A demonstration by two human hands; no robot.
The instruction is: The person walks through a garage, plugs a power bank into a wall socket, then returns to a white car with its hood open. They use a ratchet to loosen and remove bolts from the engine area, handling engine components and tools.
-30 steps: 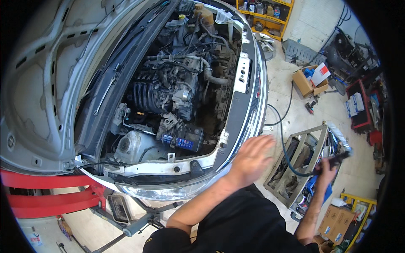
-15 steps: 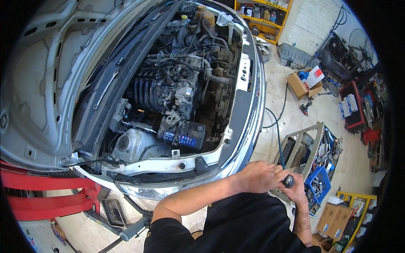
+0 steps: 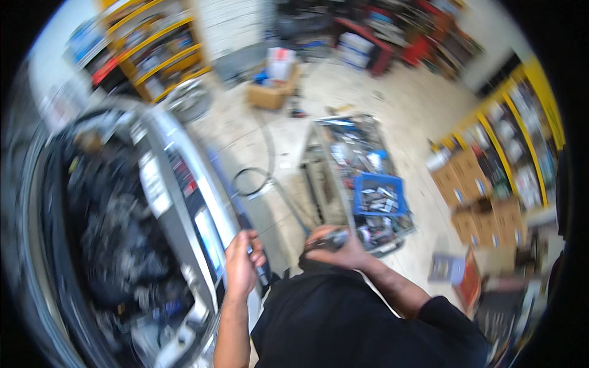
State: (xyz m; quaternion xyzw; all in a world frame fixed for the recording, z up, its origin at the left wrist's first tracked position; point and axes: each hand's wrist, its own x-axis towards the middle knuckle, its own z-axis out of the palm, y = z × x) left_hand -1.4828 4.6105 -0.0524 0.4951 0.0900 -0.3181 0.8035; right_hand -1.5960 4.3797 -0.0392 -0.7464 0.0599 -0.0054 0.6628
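My right hand [image 3: 351, 253] is closed round a dark air tool [image 3: 331, 240], held close to my body. From the tool an air hose [image 3: 288, 202] runs up and away across the floor. Beside the car's front edge, my left hand [image 3: 241, 265] is closed on a slim metal rod [image 3: 262, 274], whose lower end pokes out below the fingers. Motion blur hides its exact kind. To the left lies the open engine bay [image 3: 123, 245] of the car, smeared by the blur. The two hands are apart.
A tool cart [image 3: 331, 184] with a blue bin [image 3: 402, 195] of small metal parts stands ahead. Beyond it sits an open cardboard box [image 3: 265, 97]. Yellow shelves [image 3: 202, 72] stand far left, more shelves [image 3: 509, 101] to the right with cardboard boxes [image 3: 461, 178] beside them.
My view has swung right, so the car now lies at the left and the cart in the middle. My hands, together before, have parted; the metal rod now shows in the left one.
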